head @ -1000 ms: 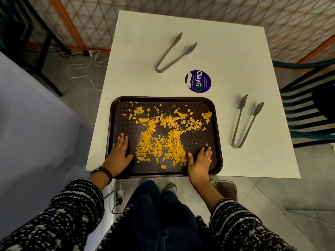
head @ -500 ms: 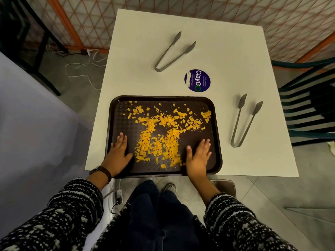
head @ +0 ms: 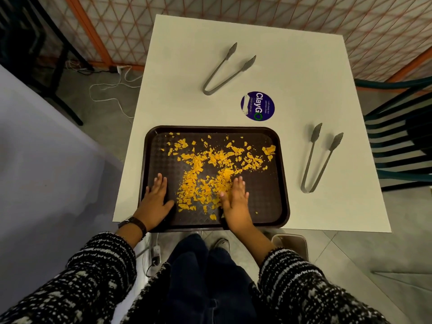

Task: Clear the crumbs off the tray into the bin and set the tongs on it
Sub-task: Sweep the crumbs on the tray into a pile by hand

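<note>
Tray (head: 268,202) sat at counter's (head: 292,54) near edge. Your left hand (head: 155,199) lay flat on it, fingers straight; right hand (head: 236,202) flat too, touching crumbs (head: 205,174). Best was holding tray firm, sweeping slow, keeping pile together. Tongs (head: 320,160) lay by right edge.

The left hand (head: 155,199) lies flat, palm down, fingers straight and close together, thumb spread to the side. The right hand (head: 236,202) is also flat, its straight fingers pointing forward. Both forearms reach ahead, roughly parallel.

Dark brown tray (head: 273,195) strewn with orange crumbs (head: 205,178), near tongs (head: 308,160) flat at its right, far tongs (head: 219,68) beyond
</note>
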`<state>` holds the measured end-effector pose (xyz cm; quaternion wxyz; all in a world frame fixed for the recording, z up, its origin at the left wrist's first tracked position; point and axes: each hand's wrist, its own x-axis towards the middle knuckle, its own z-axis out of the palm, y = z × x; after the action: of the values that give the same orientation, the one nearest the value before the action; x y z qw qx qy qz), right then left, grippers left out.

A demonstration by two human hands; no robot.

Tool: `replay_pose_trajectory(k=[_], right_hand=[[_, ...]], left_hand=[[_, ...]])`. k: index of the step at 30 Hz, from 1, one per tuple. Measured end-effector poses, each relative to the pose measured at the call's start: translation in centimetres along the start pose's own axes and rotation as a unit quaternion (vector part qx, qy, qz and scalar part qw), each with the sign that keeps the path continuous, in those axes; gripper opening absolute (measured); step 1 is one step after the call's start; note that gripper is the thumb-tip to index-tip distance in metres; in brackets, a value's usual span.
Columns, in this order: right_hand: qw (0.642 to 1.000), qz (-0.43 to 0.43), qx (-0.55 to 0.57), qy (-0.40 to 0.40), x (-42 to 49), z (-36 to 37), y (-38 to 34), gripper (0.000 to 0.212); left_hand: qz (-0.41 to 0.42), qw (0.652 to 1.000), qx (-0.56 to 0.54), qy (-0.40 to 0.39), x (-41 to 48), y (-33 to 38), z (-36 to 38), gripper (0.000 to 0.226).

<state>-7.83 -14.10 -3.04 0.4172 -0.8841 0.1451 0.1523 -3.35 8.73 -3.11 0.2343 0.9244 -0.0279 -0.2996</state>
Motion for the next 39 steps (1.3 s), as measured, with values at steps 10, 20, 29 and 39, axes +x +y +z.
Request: replay_pose_trajectory(k=[10,20,29,39], right_hand=[[0.947,0.293,0.019,0.131,-1.2,1.5,-1.1,0.082],[0.993,-0.001,0.115,0.006,-1.1,2.0,-2.2,0.078],[0.888,-0.233,-0.374,-0.133,1.1,-5.9,5.0,0.099],[0.850,-0.246,-0.449,-0.125,3.5,-2.2,1.6,0.100]], left_hand=[[0.005,1.000,0.019,0.016,0.2,-0.2,0.5,0.076],[0.005,0.999,0.032,0.021,0.1,-0.2,0.7,0.076],[0.002,0.999,0.034,0.040,0.1,0.0,0.9,0.074],[0.006,0.999,0.039,0.038,0.4,-0.5,0.9,0.069]])
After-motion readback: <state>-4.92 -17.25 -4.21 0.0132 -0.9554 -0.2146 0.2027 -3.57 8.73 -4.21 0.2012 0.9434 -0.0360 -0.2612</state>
